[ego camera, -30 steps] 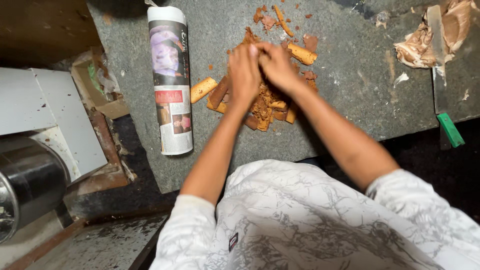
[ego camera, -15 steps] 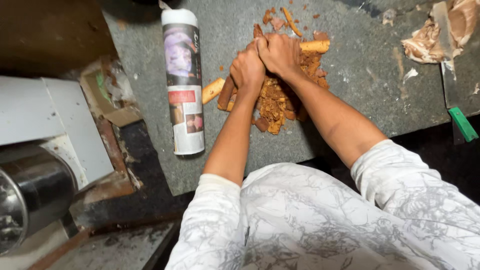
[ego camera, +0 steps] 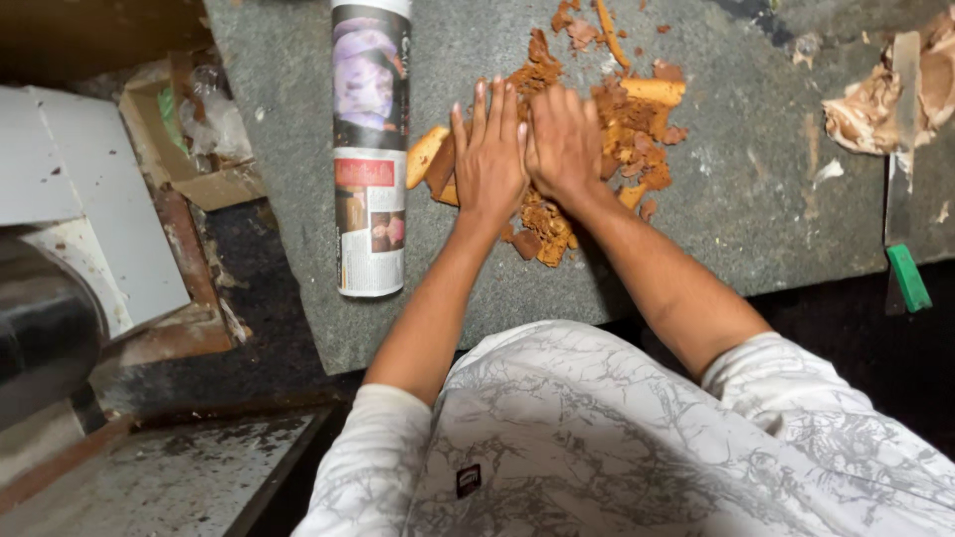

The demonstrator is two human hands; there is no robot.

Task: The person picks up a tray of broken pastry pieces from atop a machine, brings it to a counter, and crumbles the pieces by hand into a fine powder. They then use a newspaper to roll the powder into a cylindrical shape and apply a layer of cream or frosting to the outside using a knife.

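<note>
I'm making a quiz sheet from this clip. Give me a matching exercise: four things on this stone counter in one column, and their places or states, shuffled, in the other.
Things:
1. printed paper roll
2. green-handled knife
3. orange-brown crumbled pieces
4. left hand

Places or states:
A. far right, by a pale lump
B. under both hands
C. flat, fingers stretched out
D. lying left of the hands

Pairs: 1-D, 2-A, 3-B, 4-C

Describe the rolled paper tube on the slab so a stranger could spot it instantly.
On the grey stone slab, look just beside the left hand, which presses on a pile of orange-brown crumbly chunks. The rolled printed paper tube lies there lengthwise, the slab's only long cylinder, covered in colour pictures.
</note>
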